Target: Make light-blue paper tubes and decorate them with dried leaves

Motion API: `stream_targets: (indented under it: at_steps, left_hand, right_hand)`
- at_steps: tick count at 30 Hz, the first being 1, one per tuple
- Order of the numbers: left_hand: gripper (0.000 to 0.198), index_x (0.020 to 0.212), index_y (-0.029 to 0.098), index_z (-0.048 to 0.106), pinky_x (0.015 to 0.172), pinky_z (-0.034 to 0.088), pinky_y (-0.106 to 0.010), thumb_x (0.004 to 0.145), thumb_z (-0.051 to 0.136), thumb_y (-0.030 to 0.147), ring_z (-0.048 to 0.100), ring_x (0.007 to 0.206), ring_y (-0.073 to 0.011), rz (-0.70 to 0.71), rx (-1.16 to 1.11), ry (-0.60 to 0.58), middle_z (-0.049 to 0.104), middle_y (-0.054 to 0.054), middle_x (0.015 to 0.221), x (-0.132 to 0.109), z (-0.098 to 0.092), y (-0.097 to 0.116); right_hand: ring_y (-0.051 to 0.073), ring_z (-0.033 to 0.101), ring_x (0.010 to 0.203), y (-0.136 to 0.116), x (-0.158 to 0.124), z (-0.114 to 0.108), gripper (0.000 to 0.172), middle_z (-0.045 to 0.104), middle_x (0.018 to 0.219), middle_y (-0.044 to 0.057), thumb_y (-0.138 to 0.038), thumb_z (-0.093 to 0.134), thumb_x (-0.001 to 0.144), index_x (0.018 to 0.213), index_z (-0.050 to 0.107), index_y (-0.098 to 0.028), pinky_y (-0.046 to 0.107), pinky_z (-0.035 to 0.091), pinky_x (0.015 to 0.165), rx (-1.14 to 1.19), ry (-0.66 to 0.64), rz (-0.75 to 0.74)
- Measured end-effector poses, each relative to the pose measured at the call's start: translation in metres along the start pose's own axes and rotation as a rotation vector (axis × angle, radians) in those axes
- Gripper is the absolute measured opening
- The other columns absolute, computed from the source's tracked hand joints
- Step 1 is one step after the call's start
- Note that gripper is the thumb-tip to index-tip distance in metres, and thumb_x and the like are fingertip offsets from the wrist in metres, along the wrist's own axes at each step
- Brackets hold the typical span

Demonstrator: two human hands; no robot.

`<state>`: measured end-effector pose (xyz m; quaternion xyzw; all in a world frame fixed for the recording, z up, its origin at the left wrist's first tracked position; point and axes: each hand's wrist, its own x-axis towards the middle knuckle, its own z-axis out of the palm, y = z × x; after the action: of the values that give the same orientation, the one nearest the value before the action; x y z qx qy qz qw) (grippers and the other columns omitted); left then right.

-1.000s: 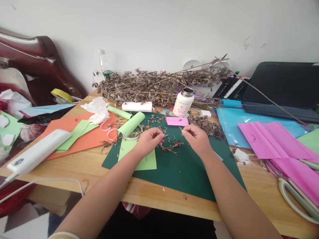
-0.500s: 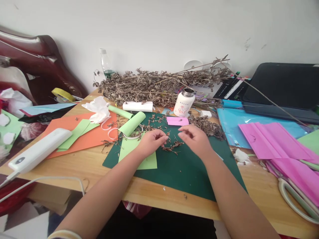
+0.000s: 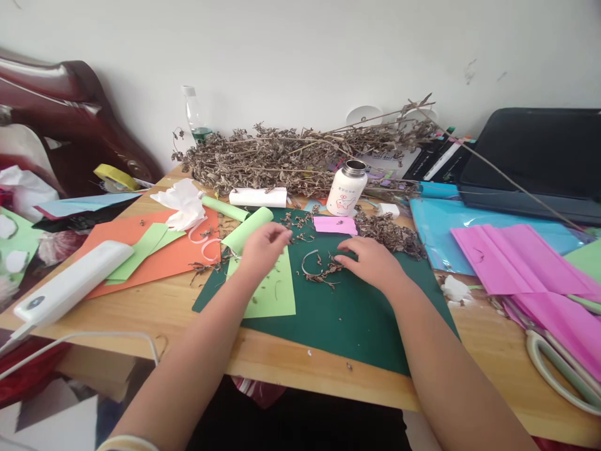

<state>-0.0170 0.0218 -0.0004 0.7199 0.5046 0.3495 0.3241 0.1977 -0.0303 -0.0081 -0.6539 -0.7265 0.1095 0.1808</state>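
My left hand [image 3: 263, 247] hovers over the light green paper sheet [image 3: 270, 291], beside the rolled green paper [image 3: 248, 229]. Its fingers are curled together with the thumb; anything between them is hidden. My right hand [image 3: 370, 262] is over the dark green cutting mat [image 3: 352, 319], thumb and fingers apart. Its fingertips are close to a small sprig of dried leaves [image 3: 331, 268]. A thin, pale curled strip [image 3: 305, 262] lies on the mat between the hands. Behind the right hand are a folded pink paper [image 3: 335, 225] and a heap of dried leaves [image 3: 392, 236].
An uncapped white bottle [image 3: 346, 189] stands before a long pile of dried plants [image 3: 272, 156]. White tissue [image 3: 183, 203], orange paper [image 3: 154, 257] and a white power bank [image 3: 75, 279] lie left. Pink paper [image 3: 511, 260], scissors [image 3: 561, 369] and a blue package [image 3: 432, 238] are right.
My left hand has moved left and slightly up, away from the dried sprig. The pale curled strip now shows on the mat where that hand was. My right hand has barely moved.
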Motion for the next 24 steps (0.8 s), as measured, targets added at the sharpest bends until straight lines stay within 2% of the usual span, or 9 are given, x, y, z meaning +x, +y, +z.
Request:
stream_targets:
  at_steps: [2, 4, 8, 11, 14, 18, 21, 24]
  left_hand:
    - [0.022, 0.078, 0.017, 0.056, 0.057, 0.039, -0.026, 0.073, 0.044, 0.035, 0.051, 0.059, -0.013, -0.009, 0.255, 0.193, 0.06, -0.003, 0.07, 0.008, -0.016, -0.007]
    - [0.023, 0.084, 0.017, 0.056, 0.063, 0.039, -0.03, 0.073, 0.045, 0.034, 0.051, 0.068, -0.0165, -0.033, 0.417, 0.268, 0.061, -0.005, 0.078, 0.015, -0.03, -0.015]
    - [0.028, 0.097, 0.016, 0.053, 0.071, 0.038, -0.034, 0.075, 0.045, 0.031, 0.051, 0.081, -0.0207, -0.048, 0.469, 0.359, 0.06, -0.009, 0.089, 0.021, -0.043, -0.027]
    - [0.025, 0.099, 0.019, 0.051, 0.07, 0.039, -0.032, 0.077, 0.041, 0.026, 0.053, 0.078, -0.0193, -0.013, 0.443, 0.418, 0.06, -0.007, 0.091, 0.019, -0.04, -0.027]
    - [0.022, 0.093, 0.02, 0.054, 0.066, 0.041, -0.03, 0.077, 0.04, 0.025, 0.054, 0.073, -0.0176, 0.085, 0.426, 0.314, 0.061, -0.005, 0.086, 0.012, -0.025, -0.015]
    - [0.018, 0.082, 0.02, 0.058, 0.065, 0.042, -0.024, 0.075, 0.042, 0.021, 0.055, 0.068, -0.0128, 0.302, 0.295, -0.026, 0.062, 0.0, 0.078, -0.005, 0.004, 0.004]
    - [0.017, 0.078, 0.019, 0.058, 0.064, 0.042, -0.02, 0.075, 0.041, 0.018, 0.054, 0.066, -0.0104, 0.398, 0.165, -0.202, 0.061, 0.001, 0.073, -0.014, 0.018, 0.011]
    - [0.016, 0.074, 0.018, 0.057, 0.064, 0.042, -0.019, 0.074, 0.042, 0.013, 0.053, 0.068, -0.0095, 0.442, 0.035, -0.312, 0.059, 0.001, 0.072, -0.017, 0.023, 0.013]
  right_hand:
    - [0.022, 0.049, 0.084, 0.003, 0.001, 0.001, 0.025, 0.058, 0.089, 0.004, -0.041, 0.046, 0.071, 0.083, 0.056, -0.022, 0.032, 0.038, 0.066, -0.058, -0.094, -0.037]
    - [0.019, 0.05, 0.08, 0.003, 0.001, 0.002, 0.025, 0.058, 0.086, 0.003, -0.042, 0.044, 0.072, 0.084, 0.056, -0.023, 0.03, 0.039, 0.064, -0.05, -0.149, -0.043]
    - [0.014, 0.051, 0.067, 0.0, 0.0, 0.0, 0.024, 0.058, 0.076, 0.0, -0.041, 0.039, 0.075, 0.079, 0.055, -0.024, 0.026, 0.038, 0.056, -0.01, -0.193, -0.024]
    - [0.013, 0.05, 0.062, -0.001, -0.001, -0.003, 0.023, 0.058, 0.071, -0.001, -0.043, 0.043, 0.072, 0.075, 0.055, -0.023, 0.024, 0.036, 0.051, 0.007, -0.244, -0.034]
    - [0.014, 0.05, 0.064, -0.003, -0.003, -0.004, 0.019, 0.057, 0.072, 0.0, -0.039, 0.045, 0.072, 0.077, 0.054, -0.023, 0.025, 0.036, 0.053, 0.002, -0.149, -0.07]
    - [0.014, 0.05, 0.068, -0.015, -0.005, -0.003, 0.02, 0.055, 0.078, 0.003, -0.035, 0.043, 0.075, 0.082, 0.054, -0.02, 0.025, 0.038, 0.058, 0.111, 0.009, -0.137]
    - [0.013, 0.05, 0.069, -0.025, -0.007, 0.002, 0.023, 0.055, 0.086, 0.003, -0.034, 0.047, 0.073, 0.092, 0.051, -0.021, 0.025, 0.04, 0.059, 0.24, 0.026, -0.21]
    - [0.012, 0.05, 0.068, -0.032, -0.008, 0.009, 0.029, 0.054, 0.09, 0.003, -0.033, 0.049, 0.073, 0.1, 0.047, -0.022, 0.025, 0.041, 0.058, 0.345, 0.041, -0.241]
